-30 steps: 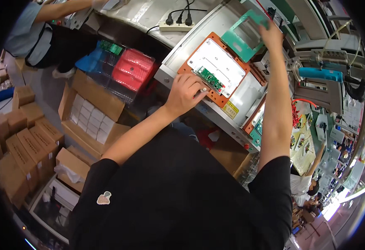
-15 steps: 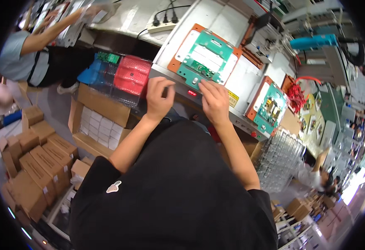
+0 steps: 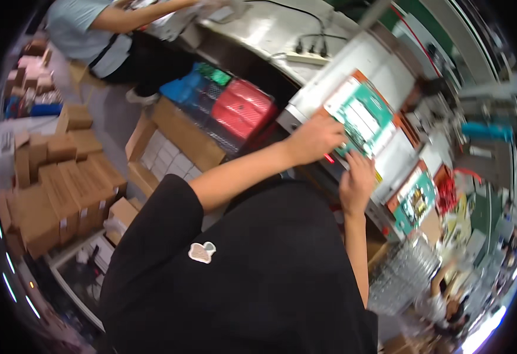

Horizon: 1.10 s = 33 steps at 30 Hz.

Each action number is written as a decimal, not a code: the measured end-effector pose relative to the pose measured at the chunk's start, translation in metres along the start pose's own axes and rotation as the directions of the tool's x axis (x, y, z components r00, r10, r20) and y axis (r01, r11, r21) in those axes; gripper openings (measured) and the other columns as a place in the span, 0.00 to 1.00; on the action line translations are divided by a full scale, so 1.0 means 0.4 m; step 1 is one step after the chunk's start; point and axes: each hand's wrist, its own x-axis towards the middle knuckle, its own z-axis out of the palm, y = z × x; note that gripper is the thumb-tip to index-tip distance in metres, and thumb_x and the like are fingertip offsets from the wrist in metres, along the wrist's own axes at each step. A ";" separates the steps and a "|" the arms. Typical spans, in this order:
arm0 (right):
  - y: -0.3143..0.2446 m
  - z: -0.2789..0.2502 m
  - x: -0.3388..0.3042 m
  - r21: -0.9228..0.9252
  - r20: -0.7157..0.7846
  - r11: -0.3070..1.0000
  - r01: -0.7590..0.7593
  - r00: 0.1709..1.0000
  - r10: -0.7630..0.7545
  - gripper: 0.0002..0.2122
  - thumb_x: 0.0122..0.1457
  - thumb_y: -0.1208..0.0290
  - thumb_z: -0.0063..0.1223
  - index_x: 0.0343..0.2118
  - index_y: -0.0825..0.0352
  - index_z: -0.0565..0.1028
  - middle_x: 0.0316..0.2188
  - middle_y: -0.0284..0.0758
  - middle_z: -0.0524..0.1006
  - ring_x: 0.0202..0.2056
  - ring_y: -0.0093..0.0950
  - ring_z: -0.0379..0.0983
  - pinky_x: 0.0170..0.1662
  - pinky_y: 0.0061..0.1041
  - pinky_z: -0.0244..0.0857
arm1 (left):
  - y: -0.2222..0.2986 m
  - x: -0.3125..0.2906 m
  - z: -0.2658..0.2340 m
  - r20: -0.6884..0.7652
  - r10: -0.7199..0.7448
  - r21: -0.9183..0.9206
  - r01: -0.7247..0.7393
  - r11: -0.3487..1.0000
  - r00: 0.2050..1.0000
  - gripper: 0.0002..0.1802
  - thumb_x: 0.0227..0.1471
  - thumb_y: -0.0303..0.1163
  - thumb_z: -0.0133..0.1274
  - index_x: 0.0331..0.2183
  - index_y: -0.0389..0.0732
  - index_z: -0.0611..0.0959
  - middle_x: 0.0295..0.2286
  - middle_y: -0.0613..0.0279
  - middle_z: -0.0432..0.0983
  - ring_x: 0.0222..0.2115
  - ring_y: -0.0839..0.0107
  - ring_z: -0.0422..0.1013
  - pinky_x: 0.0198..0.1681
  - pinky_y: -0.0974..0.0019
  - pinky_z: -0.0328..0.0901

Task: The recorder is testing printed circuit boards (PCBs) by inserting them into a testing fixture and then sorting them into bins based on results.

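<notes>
At the near edge of a green fixture plate [image 3: 381, 110] on the white machine, both of my hands are close together. My left hand [image 3: 316, 140] reaches across from the left, its fingers curled together at the plate's near left corner by a small metal knob. Whatever lies between those fingers is hidden. My right hand [image 3: 357, 180] is just right of it, with fingers stretched and slightly apart, fingertips at the plate's near edge. A white panel [image 3: 363, 120] and a strip of circuit board [image 3: 356, 137] lie in the plate. I cannot tell whether the right fingertips touch it.
A second green fixture with a circuit board [image 3: 415, 197] sits to the right. Stacked clear trays [image 3: 405, 274] stand below it. Red plastic trays [image 3: 244, 108], an open carton of white boxes [image 3: 167, 156] and brown cartons [image 3: 64, 194] are on the left. A co-worker [image 3: 93, 35] works upper left.
The view has swung, so the machine appears farther right. My left hand has moved from beside the machine's front to the plate's near corner. My right hand stays near the plate's edge.
</notes>
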 end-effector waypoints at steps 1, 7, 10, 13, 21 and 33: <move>-0.011 -0.020 0.003 0.041 -0.017 0.999 0.009 1.000 -0.008 0.17 0.48 0.86 0.47 0.42 0.68 0.77 0.46 0.39 0.78 0.51 0.41 0.72 0.64 0.47 0.51 | 0.005 -0.005 -0.003 -0.035 -0.037 -0.065 0.035 0.997 0.999 0.11 0.43 0.29 0.60 0.34 0.41 0.83 0.32 0.60 0.75 0.36 0.60 0.72 0.44 0.60 0.66; -0.052 -0.083 -0.063 0.426 0.107 0.900 -0.095 0.993 0.054 0.14 0.47 0.93 0.43 0.31 0.71 0.78 0.31 0.40 0.79 0.31 0.30 0.77 0.37 0.24 0.70 | -0.100 -0.177 -0.012 -0.435 -0.517 -0.224 0.468 0.855 0.737 0.07 0.52 0.26 0.56 0.35 0.37 0.83 0.35 0.53 0.77 0.39 0.57 0.74 0.43 0.60 0.68; -0.057 -0.087 -0.096 0.498 0.452 0.776 -0.388 0.879 0.150 0.12 0.49 0.92 0.43 0.31 0.73 0.78 0.30 0.39 0.79 0.30 0.26 0.75 0.34 0.22 0.69 | -0.297 -0.332 0.035 -0.493 -0.658 -0.101 0.713 0.694 0.570 0.12 0.51 0.25 0.54 0.39 0.33 0.81 0.41 0.47 0.76 0.45 0.50 0.71 0.51 0.55 0.66; -0.047 -0.107 -0.169 0.373 0.663 0.739 -0.561 0.719 0.211 0.10 0.53 0.90 0.48 0.33 0.72 0.79 0.32 0.40 0.80 0.31 0.28 0.77 0.36 0.23 0.70 | -0.476 -0.439 0.083 -0.463 -0.705 0.109 0.824 0.556 0.537 0.22 0.49 0.26 0.56 0.47 0.29 0.75 0.51 0.40 0.68 0.53 0.45 0.64 0.56 0.52 0.62; -0.167 -0.167 -0.165 0.068 0.764 0.694 -0.717 0.484 0.426 0.09 0.56 0.87 0.51 0.36 0.71 0.79 0.33 0.41 0.80 0.33 0.30 0.79 0.38 0.23 0.70 | -0.765 -0.508 0.054 -0.341 -0.850 0.511 0.838 0.190 0.401 0.23 0.47 0.32 0.56 0.46 0.35 0.75 0.54 0.46 0.67 0.56 0.54 0.63 0.55 0.54 0.62; -0.291 -0.070 0.140 0.450 0.500 0.838 -0.308 0.865 0.049 0.11 0.50 0.91 0.51 0.34 0.71 0.79 0.34 0.42 0.80 0.37 0.35 0.78 0.41 0.27 0.71 | -0.464 -0.421 -0.234 0.162 -0.964 -0.950 0.297 -0.095 0.210 0.15 0.63 0.30 0.44 0.42 0.28 0.79 0.36 0.56 0.80 0.32 0.70 0.78 0.34 0.66 0.74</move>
